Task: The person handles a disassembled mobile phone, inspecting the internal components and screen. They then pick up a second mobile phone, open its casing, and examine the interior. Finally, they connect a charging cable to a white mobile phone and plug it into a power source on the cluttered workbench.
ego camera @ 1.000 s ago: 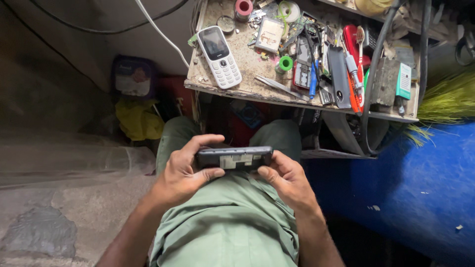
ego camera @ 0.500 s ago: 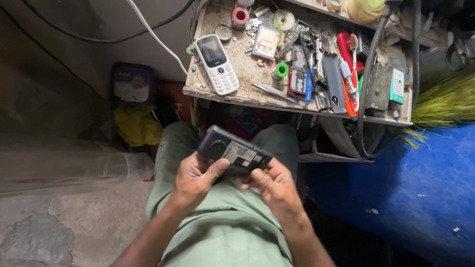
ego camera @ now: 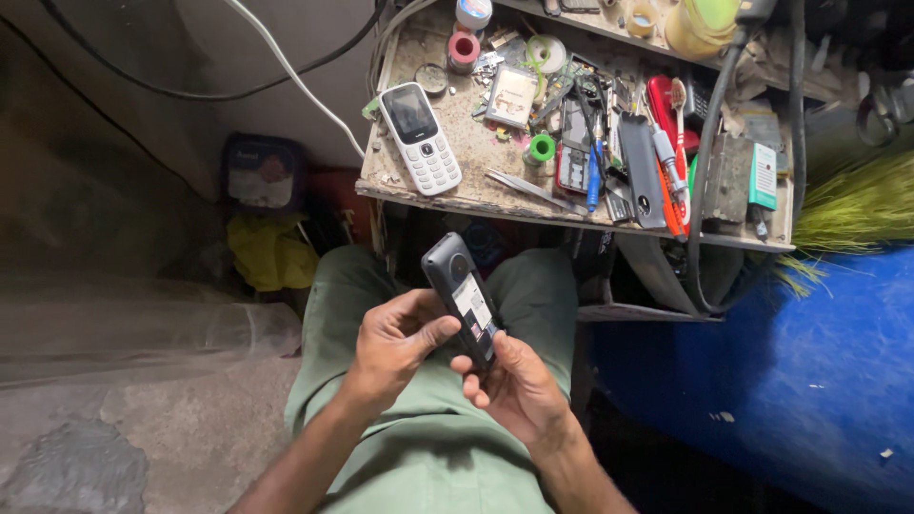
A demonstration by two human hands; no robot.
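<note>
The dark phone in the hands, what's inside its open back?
The dark phone, held by the left hand and right hand, shows an open back holding a pale labelled panel. The right fingers cover its lower end; anything beneath the panel is hidden.

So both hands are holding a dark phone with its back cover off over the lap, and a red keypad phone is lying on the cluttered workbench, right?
Not quite. The keypad phone lying on the cluttered workbench is white, not red, as the head view shows. The rest holds: the left hand and the right hand hold the dark phone with its back cover off over the lap.
</note>
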